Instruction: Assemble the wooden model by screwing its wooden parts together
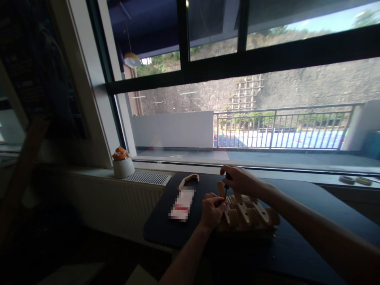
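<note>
My right hand [234, 178] is closed around the dark handle of a screwdriver [227, 185], whose shaft points down. Its tip meets the fingers of my left hand [212, 209], which are pinched together at the left end of a wooden assembly [251, 217]. What those fingers hold is too small to make out. Several pale, curved wooden pieces with holes stand in a row on the assembly. One flat wooden piece [220, 189] sticks up just behind my left fingers.
The assembly rests on a dark table [160, 221]. A curved wooden piece [190, 179] and a blurred-out pink and white item [182, 204] lie at the left. On the windowsill are a jar with an orange lid [123, 164] and tape rolls [347, 180]. A radiator [127, 202] adjoins the table.
</note>
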Action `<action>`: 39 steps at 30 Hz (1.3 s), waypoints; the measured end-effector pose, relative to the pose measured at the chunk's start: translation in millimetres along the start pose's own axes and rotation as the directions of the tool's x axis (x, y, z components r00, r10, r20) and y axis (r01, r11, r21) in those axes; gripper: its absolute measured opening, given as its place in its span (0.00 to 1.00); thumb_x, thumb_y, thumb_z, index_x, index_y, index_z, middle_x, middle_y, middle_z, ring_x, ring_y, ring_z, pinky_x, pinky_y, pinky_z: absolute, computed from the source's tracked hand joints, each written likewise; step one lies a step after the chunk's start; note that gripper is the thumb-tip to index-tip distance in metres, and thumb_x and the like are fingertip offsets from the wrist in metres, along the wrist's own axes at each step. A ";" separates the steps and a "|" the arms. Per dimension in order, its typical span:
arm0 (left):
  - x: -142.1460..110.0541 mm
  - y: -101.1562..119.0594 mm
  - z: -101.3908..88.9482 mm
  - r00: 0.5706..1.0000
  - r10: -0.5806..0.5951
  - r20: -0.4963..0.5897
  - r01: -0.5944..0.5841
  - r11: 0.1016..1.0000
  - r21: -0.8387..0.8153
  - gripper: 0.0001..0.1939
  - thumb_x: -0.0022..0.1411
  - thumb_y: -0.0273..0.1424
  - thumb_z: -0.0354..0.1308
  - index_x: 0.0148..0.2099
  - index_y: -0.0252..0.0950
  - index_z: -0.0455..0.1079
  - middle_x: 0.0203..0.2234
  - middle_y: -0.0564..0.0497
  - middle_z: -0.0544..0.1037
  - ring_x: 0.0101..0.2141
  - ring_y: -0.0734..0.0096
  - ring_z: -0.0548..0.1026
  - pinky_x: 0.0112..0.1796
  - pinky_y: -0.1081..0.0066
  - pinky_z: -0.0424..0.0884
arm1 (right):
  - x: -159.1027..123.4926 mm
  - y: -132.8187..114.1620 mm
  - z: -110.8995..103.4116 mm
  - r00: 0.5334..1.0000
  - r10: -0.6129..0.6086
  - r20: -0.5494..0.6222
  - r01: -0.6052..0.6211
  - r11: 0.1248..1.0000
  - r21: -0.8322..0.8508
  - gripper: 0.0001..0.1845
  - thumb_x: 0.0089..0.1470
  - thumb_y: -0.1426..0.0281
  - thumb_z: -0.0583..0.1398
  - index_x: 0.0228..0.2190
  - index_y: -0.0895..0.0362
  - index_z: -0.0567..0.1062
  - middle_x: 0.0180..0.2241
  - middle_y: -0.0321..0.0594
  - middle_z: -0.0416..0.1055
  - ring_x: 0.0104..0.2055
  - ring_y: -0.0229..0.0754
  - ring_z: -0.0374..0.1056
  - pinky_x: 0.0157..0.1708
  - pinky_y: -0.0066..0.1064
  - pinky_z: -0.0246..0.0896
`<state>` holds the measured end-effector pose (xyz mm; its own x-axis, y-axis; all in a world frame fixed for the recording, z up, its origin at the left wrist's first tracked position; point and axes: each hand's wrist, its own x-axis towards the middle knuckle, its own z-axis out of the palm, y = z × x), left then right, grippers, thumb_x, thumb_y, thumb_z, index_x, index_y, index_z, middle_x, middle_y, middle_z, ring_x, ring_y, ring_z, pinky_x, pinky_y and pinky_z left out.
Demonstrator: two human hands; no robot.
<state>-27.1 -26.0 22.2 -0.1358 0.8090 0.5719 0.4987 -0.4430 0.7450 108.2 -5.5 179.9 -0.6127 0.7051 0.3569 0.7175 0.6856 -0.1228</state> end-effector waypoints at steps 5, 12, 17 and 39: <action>0.9 1.4 -0.3 1.000 -0.018 -0.006 0.018 1.000 -0.013 0.05 0.54 0.29 0.61 0.33 0.36 0.79 0.28 0.49 0.75 0.37 0.65 0.70 0.41 0.67 0.67 | 1.4 1.6 4.6 0.999 -0.023 -0.025 0.023 0.999 0.025 0.09 0.51 0.71 0.56 0.33 0.57 0.76 0.34 0.42 0.72 0.28 0.37 0.64 0.28 0.27 0.53; 1.2 2.0 -0.6 1.000 -0.010 -0.006 0.010 1.000 0.000 0.05 0.55 0.30 0.61 0.33 0.37 0.79 0.28 0.49 0.75 0.37 0.65 0.69 0.41 0.66 0.67 | -0.2 0.7 5.3 0.998 0.007 -0.067 -0.004 0.999 0.045 0.14 0.52 0.68 0.57 0.42 0.57 0.72 0.29 0.40 0.74 0.27 0.39 0.66 0.26 0.28 0.52; 1.3 3.9 -1.5 1.000 -0.007 0.011 0.007 1.000 0.029 0.05 0.55 0.29 0.61 0.33 0.38 0.79 0.28 0.50 0.75 0.37 0.65 0.69 0.41 0.67 0.66 | -3.4 -5.5 2.6 0.997 -0.024 -0.073 0.027 0.999 0.035 0.14 0.52 0.71 0.56 0.41 0.56 0.73 0.35 0.42 0.75 0.29 0.38 0.67 0.28 0.27 0.53; 1.0 0.5 -0.4 1.000 0.004 0.028 -0.005 0.998 0.056 0.06 0.55 0.30 0.60 0.34 0.39 0.79 0.28 0.49 0.75 0.36 0.64 0.69 0.40 0.67 0.66 | -7.1 -5.6 6.5 0.994 -0.010 -0.107 0.003 0.998 -0.063 0.16 0.57 0.70 0.54 0.46 0.56 0.72 0.43 0.45 0.74 0.34 0.40 0.70 0.29 0.28 0.53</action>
<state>-27.3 -25.5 23.3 -0.1100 0.8178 0.5648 0.5467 -0.4248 0.7216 106.3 -13.1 172.0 -0.5805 0.6750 0.4554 0.7353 0.6748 -0.0628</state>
